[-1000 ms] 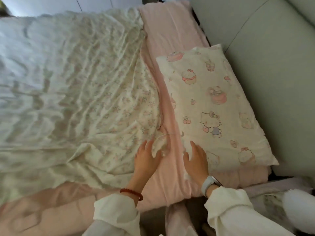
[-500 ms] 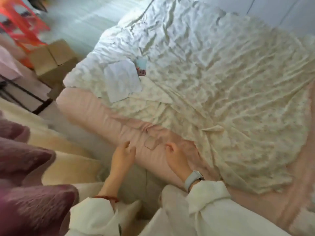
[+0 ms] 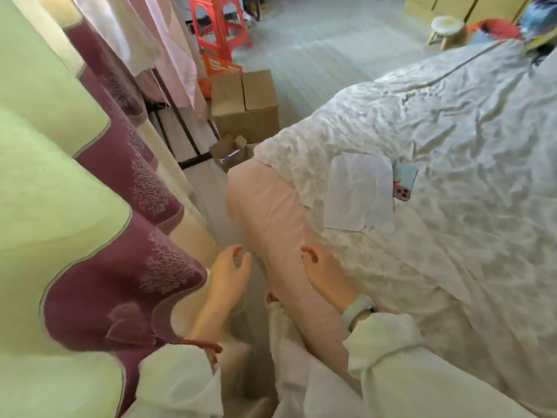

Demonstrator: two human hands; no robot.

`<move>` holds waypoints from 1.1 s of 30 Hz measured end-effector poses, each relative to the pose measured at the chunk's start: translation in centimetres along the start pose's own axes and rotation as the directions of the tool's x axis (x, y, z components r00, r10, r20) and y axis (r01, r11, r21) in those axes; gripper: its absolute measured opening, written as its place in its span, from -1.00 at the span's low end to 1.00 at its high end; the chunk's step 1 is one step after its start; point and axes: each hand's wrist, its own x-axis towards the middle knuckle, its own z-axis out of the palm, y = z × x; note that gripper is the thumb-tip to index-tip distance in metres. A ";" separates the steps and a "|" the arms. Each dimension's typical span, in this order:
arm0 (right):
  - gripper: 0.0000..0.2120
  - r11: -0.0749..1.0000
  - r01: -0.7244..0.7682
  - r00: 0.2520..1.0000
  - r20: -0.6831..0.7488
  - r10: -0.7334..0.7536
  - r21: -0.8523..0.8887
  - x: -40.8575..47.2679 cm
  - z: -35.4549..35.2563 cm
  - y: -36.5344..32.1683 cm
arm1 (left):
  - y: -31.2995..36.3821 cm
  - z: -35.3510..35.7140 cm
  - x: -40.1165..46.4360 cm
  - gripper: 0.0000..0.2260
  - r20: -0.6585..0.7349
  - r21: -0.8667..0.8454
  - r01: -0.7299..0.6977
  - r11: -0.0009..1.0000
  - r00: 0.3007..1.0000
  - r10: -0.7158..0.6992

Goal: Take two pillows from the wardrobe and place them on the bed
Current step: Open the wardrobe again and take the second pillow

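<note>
Left hand [image 3: 229,274] and right hand [image 3: 327,274] empty, fingers loosely apart, beside bed [image 3: 271,212] edge; no pillow or wardrobe in view; progress undeterminable; fetching presumably pending.

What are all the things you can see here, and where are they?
Bed: one, pink sheet, right.
Quilt: one, white, crumpled on bed.
Paper: one, white, on quilt.
Phone: one, blue-pink, beside paper.
Curtain: one, green and purple, left.
Box: one, brown, on floor.
Red stool: one, top.
Pale stool: one, top right.
Left hand: empty, open.
Right hand: empty, open, above bed edge.
</note>
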 end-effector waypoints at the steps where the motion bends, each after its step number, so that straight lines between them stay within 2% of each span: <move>1: -0.74 1.000 -0.013 1.000 -0.004 0.013 0.006 2.4 0.1 -0.6 | 0.7 0.0 2.7 -0.67 0.018 0.009 -0.001 1.000 1.000 0.001; 5: -0.73 0.998 -0.068 0.996 -0.057 0.069 0.020 11.8 0.0 -4.6 | 5.6 -1.0 13.9 -0.71 0.093 0.067 -0.073 0.995 0.993 0.067; 10: -0.72 0.999 -0.021 0.997 -0.077 0.023 0.031 21.3 -0.6 -12.1 | 10.7 -5.2 24.6 -0.73 0.044 0.126 -0.154 0.980 0.988 0.150; 14: -0.72 1.000 0.019 0.994 -0.110 -0.017 0.018 28.1 -0.5 -16.9 | 11.9 -8.4 32.1 -0.72 0.069 0.201 -0.185 0.962 0.982 0.174; 18: -0.75 1.000 -0.004 0.985 -0.173 0.008 0.022 35.6 0.1 -19.9 | 12.1 -10.0 40.4 -0.73 0.071 0.222 -0.215 0.951 0.976 0.204; 21: -0.77 0.999 -0.026 0.973 -0.229 0.034 0.040 42.6 0.9 -22.1 | 12.6 -10.9 48.1 -0.73 0.130 0.229 -0.262 0.937 0.963 0.238; 28: -0.75 0.983 -0.132 0.925 -0.341 0.168 0.125 61.1 2.9 -30.5 | 18.2 -14.8 69.4 -0.76 0.262 0.246 -0.423 0.872 0.895 0.361; 33: -0.74 0.966 -0.194 0.877 -0.411 0.249 0.171 68.6 1.5 -34.8 | 23.9 -14.4 79.8 -0.75 0.372 0.224 -0.537 0.813 0.818 0.438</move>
